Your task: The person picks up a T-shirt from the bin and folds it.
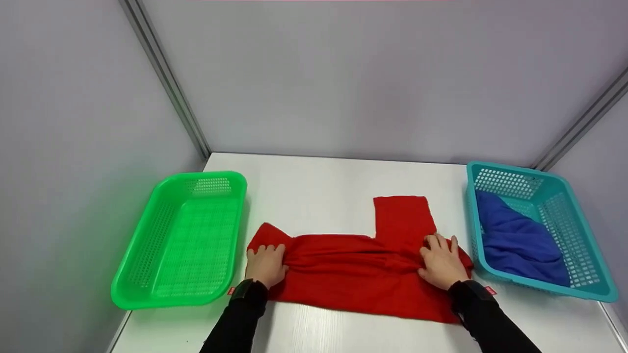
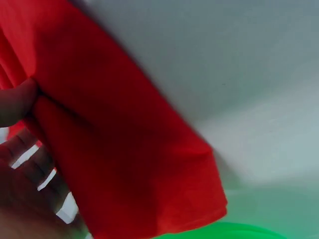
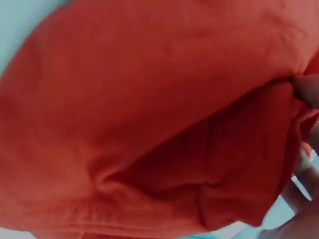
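At the left of the head view, a green plastic basket [image 1: 191,245] stands on the white table [image 1: 314,191]. Just right of it, the left hand [image 1: 266,265] pinches the left end of a creased red garment [image 1: 343,289], which lies across the lower centre. The right hand [image 1: 442,263] pinches its right part, below an upward-jutting flap. At far right, a teal basket [image 1: 562,215] holds a crumpled blue cloth [image 1: 520,245].
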Demonstrator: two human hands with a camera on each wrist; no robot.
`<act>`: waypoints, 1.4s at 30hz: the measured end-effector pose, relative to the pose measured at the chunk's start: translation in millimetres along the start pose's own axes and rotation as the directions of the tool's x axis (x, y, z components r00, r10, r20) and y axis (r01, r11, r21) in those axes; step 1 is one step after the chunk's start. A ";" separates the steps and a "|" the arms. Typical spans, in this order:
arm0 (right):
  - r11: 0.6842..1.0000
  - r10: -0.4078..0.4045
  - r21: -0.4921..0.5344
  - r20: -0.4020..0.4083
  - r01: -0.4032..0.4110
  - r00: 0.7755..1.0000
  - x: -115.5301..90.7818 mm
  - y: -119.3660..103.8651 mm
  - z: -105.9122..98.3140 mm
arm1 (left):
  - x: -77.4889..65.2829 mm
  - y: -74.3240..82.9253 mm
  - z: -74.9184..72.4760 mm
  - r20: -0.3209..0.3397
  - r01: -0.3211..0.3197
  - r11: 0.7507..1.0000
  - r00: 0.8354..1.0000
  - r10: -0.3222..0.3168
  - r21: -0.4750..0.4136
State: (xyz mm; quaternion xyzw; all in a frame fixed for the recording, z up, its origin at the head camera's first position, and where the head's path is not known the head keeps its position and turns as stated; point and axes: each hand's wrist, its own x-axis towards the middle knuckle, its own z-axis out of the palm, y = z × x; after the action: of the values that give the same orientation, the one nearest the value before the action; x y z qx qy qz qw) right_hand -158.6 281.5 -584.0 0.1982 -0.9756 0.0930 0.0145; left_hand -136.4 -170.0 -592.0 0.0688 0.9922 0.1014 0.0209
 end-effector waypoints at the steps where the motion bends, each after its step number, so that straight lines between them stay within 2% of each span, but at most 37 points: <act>1: 1.000 -0.007 0.012 -0.001 0.007 1.000 -0.4 0.8 0.0 | -0.6 -0.5 -0.2 -0.021 -0.015 1.000 1.000 0.015 0.010; 4: 0.998 -0.009 0.055 0.022 0.008 1.000 -1.5 3.4 -0.2 | -1.8 -2.8 -0.5 -0.061 -0.056 0.998 0.997 0.056 0.011; 8: 0.994 0.037 0.103 0.021 -0.039 0.999 -4.0 7.9 3.2 | -2.2 -5.8 -1.8 -0.033 -0.073 0.997 0.997 0.072 -0.021; 13: 0.992 0.090 0.079 0.057 -0.095 0.994 -7.1 11.1 3.5 | -1.5 -8.4 -3.8 -0.008 -0.048 0.997 0.999 0.048 -0.063; 16: 0.996 0.074 0.047 0.037 -0.076 0.997 -6.0 11.8 3.5 | -2.5 -9.2 -4.3 -0.008 -0.029 0.995 1.000 0.028 -0.093; 18: 0.997 0.058 0.056 0.003 -0.058 0.998 -4.9 12.2 3.7 | -2.5 -9.3 -4.7 -0.005 -0.016 0.995 1.000 0.016 -0.102; 21: 0.992 0.056 0.111 0.015 -0.057 0.998 -3.9 11.8 3.0 | -2.2 -9.0 -5.8 0.017 0.007 0.993 1.000 -0.005 -0.117; 25: 0.974 0.081 0.206 0.048 -0.089 0.996 -2.6 10.4 2.4 | -1.6 -9.2 -7.7 0.050 0.040 0.988 0.998 -0.033 -0.148; 28: 0.958 0.081 0.268 0.093 -0.103 0.992 -1.7 10.0 2.3 | -1.0 -9.8 -9.1 0.068 0.032 0.989 0.997 -0.022 -0.146; 33: 0.909 0.137 0.356 0.241 -0.219 0.961 0.3 10.1 -2.7 | -0.2 -10.9 -11.3 0.081 -0.003 0.988 0.997 0.016 -0.156; 35: 0.881 0.191 0.392 0.223 -0.267 0.956 2.1 10.1 -4.1 | -0.3 -11.3 -11.7 0.083 -0.003 0.985 0.996 0.017 -0.171; 37: 0.873 0.236 0.401 0.147 -0.276 0.961 3.5 9.9 -3.7 | -0.7 -11.8 -11.6 0.081 -0.002 0.983 0.997 0.017 -0.183; 40: 0.895 0.287 0.354 0.007 -0.271 0.958 4.6 9.7 1.0 | -1.8 -12.1 -12.0 0.087 -0.001 0.981 0.996 0.019 -0.195; 42: 0.909 0.304 0.308 -0.034 -0.279 0.952 4.7 9.4 4.7 | -2.3 -11.6 -12.9 0.094 -0.005 0.980 0.995 0.024 -0.197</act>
State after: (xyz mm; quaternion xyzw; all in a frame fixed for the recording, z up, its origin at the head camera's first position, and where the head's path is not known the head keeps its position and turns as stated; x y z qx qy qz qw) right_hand -166.6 287.3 -590.0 0.0464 -0.9673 0.2490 0.0098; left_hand -136.4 -184.1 -581.6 0.0786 0.9747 0.1956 0.0745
